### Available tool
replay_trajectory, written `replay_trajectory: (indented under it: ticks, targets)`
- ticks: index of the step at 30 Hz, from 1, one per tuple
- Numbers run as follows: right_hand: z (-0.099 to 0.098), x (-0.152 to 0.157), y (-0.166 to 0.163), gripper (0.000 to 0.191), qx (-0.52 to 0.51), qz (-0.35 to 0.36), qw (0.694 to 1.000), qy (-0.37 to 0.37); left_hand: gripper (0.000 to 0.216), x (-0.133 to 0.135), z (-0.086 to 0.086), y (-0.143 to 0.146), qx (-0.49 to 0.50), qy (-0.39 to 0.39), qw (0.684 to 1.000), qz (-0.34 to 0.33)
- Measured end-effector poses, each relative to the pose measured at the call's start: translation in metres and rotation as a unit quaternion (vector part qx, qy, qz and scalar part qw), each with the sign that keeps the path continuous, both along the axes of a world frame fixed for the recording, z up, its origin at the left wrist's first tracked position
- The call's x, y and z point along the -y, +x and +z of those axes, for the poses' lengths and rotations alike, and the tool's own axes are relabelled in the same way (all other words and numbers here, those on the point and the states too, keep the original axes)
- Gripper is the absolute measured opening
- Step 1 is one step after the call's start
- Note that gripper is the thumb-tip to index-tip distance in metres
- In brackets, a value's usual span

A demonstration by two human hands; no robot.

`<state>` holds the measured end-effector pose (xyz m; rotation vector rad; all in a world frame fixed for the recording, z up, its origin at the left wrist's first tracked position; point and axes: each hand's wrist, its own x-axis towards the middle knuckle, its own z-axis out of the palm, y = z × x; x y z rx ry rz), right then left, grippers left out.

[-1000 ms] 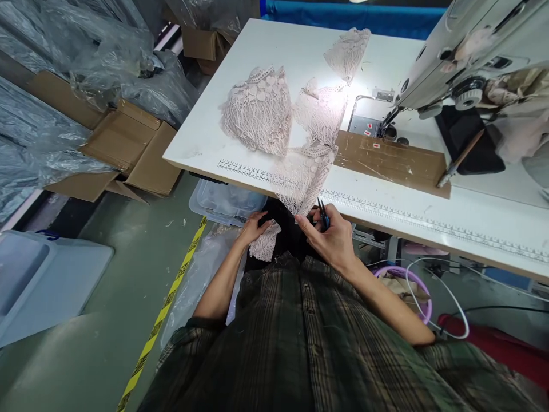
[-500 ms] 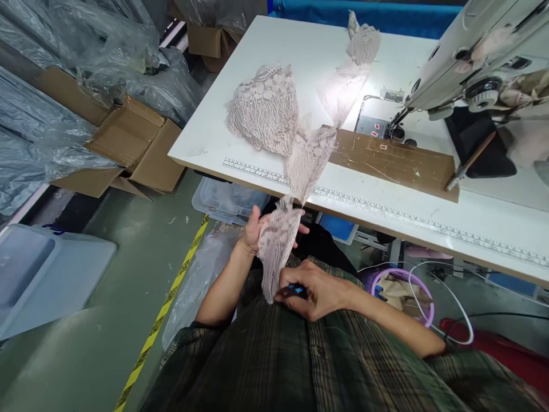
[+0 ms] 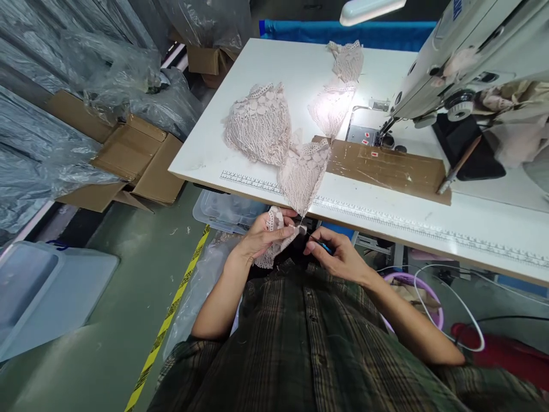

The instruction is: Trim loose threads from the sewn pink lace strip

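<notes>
The left hand is pinching a small pale-beige lace piece, which is hanging partly below its fingers. Just right, the right hand is gripping slim blue-handled snips. Beyond, a tapering beige lace panel is overhanging the white rectangular table's near edge.

Super harsh hot spot left of sewing machine, lace piece there nearly blown out. Rest of white table pretty bright, murky shadow under front edge. Crinkly glare on plastic wrap past left edge, soft sheen on floor. Wide-angle stretch toward frame borders, plaid shirt ballooning, fine detail kinda mushy.
</notes>
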<state>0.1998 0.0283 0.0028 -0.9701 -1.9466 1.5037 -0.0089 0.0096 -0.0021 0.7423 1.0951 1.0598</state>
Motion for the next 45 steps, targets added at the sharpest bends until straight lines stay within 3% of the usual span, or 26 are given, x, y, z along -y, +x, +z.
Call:
replay_trajectory:
  ticks: [3, 8, 10, 15, 24, 30, 35, 40, 45]
  targets:
    - [-0.004, 0.000, 0.001, 0.031, -0.015, -0.015, 0.999, -0.037, 0.041, 0.002, 0.004, 0.003, -0.102, 0.015, 0.994, -0.027]
    - [-0.014, -0.003, -0.001, 0.039, -0.034, -0.052, 0.995, -0.081, 0.019, 0.003, 0.011, 0.005, -0.271, 0.102, 0.957, -0.024]
    - [-0.015, -0.006, -0.002, 0.040, -0.036, -0.063, 0.994, -0.076, 0.018, 0.002, 0.011, 0.005, -0.262, 0.120, 0.957, -0.029]
    - [-0.012, -0.005, -0.004, 0.039, -0.050, -0.064, 0.994, -0.074, 0.024, 0.007, 0.011, 0.007, -0.186, 0.077, 0.978, -0.053]
    - [-0.009, -0.004, -0.001, 0.055, -0.044, -0.062, 0.993, -0.092, 0.030, 0.015, 0.008, 0.010, -0.240, 0.102, 0.965, -0.014]
    - [-0.012, 0.007, 0.002, 0.055, 0.015, 0.036, 0.997, -0.062, 0.026, 0.038, 0.011, -0.006, -0.209, 0.085, 0.967, -0.116]
    - [-0.015, 0.010, -0.008, 0.052, 0.043, 0.058, 0.997, -0.013, 0.033, 0.046, 0.013, -0.005, -0.208, 0.014, 0.975, -0.078]
    - [-0.017, 0.005, -0.018, 0.046, 0.037, 0.056, 0.998, 0.012, 0.031, 0.043, 0.016, -0.003, -0.241, 0.032, 0.967, -0.071]
    - [-0.019, 0.008, -0.020, 0.048, 0.063, 0.005, 0.998, 0.015, 0.028, 0.042, 0.015, -0.002, -0.260, 0.049, 0.962, -0.063]
